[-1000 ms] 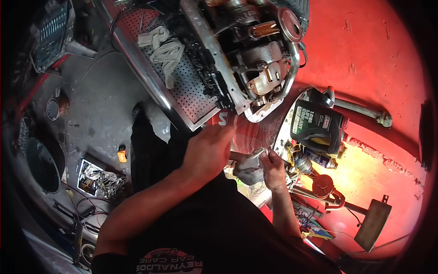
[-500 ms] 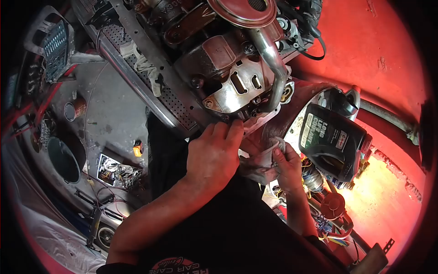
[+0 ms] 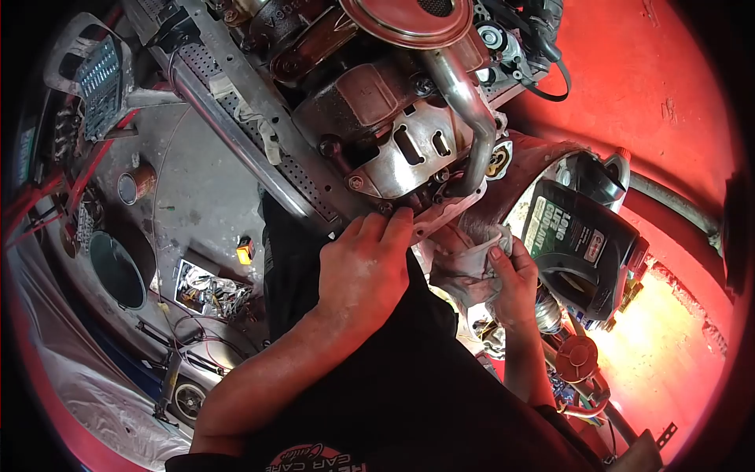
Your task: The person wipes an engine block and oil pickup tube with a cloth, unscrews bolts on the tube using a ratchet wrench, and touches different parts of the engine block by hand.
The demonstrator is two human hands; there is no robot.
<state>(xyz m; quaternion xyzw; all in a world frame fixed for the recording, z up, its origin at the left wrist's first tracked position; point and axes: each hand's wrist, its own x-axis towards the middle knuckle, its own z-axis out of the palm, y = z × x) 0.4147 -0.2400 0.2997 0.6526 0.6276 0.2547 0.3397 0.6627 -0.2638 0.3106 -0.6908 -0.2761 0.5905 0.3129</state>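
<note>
Engine (image 3: 358,98) open, brown internals exposed (glossy in places); greyish cloth (image 3: 460,271) crumpled in right hand (image 3: 515,279).

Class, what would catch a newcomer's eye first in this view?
The brown-stained metal engine dominates the top centre, the person's left hand at its lower edge. A bright red surface fills the right side. Below the engine, the right hand holds a crumpled greyish-white cloth.

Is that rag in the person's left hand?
No, the right hand holds the rag, while the left hand has its fingers at the edge of the engine.
</note>
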